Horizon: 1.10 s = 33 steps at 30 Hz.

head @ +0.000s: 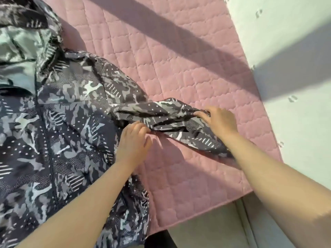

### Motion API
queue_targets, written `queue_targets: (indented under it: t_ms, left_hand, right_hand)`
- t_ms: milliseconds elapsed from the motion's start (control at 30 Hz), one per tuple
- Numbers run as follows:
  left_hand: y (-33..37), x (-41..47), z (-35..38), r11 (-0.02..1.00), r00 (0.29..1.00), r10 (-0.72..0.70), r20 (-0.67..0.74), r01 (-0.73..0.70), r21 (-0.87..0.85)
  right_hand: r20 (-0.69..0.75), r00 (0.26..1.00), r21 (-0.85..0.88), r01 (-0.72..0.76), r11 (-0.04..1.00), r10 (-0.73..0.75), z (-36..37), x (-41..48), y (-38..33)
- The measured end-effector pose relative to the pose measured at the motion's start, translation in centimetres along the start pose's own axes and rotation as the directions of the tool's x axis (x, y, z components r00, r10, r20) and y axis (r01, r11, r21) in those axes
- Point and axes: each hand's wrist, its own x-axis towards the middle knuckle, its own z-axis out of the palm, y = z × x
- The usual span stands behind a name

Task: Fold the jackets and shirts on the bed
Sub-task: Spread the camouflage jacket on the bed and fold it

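Sleeve [161, 119] lies crosswise, pointing right; both hands' fingers [202, 116] grip it.

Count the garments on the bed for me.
1: a grey camouflage-print hooded jacket spread over the left of the pink quilted bed cover. Others may lie outside the frame.

The jacket [62, 122] wore a camouflage print — charcoal, grey and white, flecked with dots and dashes — its hood lining [19, 51] pale grey; the quilted bedspread [179, 59] was pink.
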Motion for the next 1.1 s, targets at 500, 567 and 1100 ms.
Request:
queue_targets:
  t_ms: [500,567,1100]
  left_hand:
    - [0.0,17.6,-1.3,0.98,0.98,-0.169,-0.106,0.156,-0.119]
    - [-2.1,19.5,-1.2,0.983,0.982,-0.183,0.044,0.182,0.036]
    - [-1.7,23.7,-3.9,0.856,0.851,-0.496,-0.173,0.445,-0.264]
  right_hand:
    - [0.111,0.622,0.463,-0.723,0.513,0.775,2.7,7.9,10.2]
    - [0.159,0.528,0.545,-0.751,0.372,0.834,3.4,8.0,11.7]
    - [0.147,0.42,0.884,-0.461,0.072,0.895,2.1,9.4,13.5]
